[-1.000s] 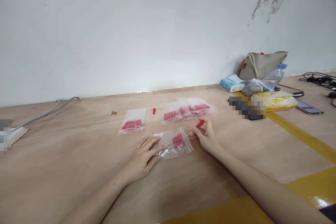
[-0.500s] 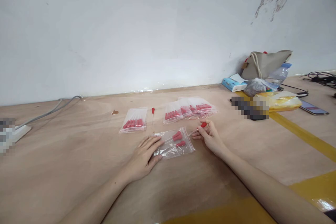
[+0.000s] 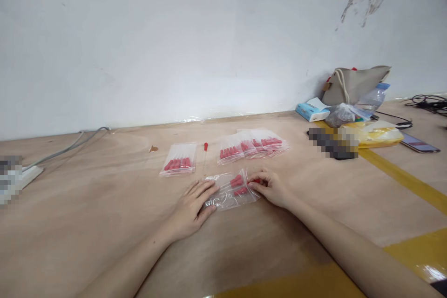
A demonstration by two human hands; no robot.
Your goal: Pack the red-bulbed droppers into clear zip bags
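A clear zip bag [image 3: 228, 192] with red-bulbed droppers lies on the wooden floor in front of me. My left hand [image 3: 191, 209] rests flat on the bag's left end, fingers stretched out. My right hand [image 3: 270, 188] is at the bag's right opening, fingers pinched on a red-bulbed dropper [image 3: 256, 180] whose glass stem reaches into the bag. Just beyond lies a single loose dropper [image 3: 205, 151].
A filled bag of droppers [image 3: 178, 159] lies to the left; several overlapping filled bags [image 3: 252, 145] lie behind. A grey pouch [image 3: 352, 84], tissue pack [image 3: 312, 110], yellow packet [image 3: 379, 133] and phone [image 3: 420, 143] sit at the right by the wall. A cable [image 3: 66, 148] runs at left.
My right hand has come down and left with the dropper, from raised beside the bag to its opening. The left hand has stayed on the bag.
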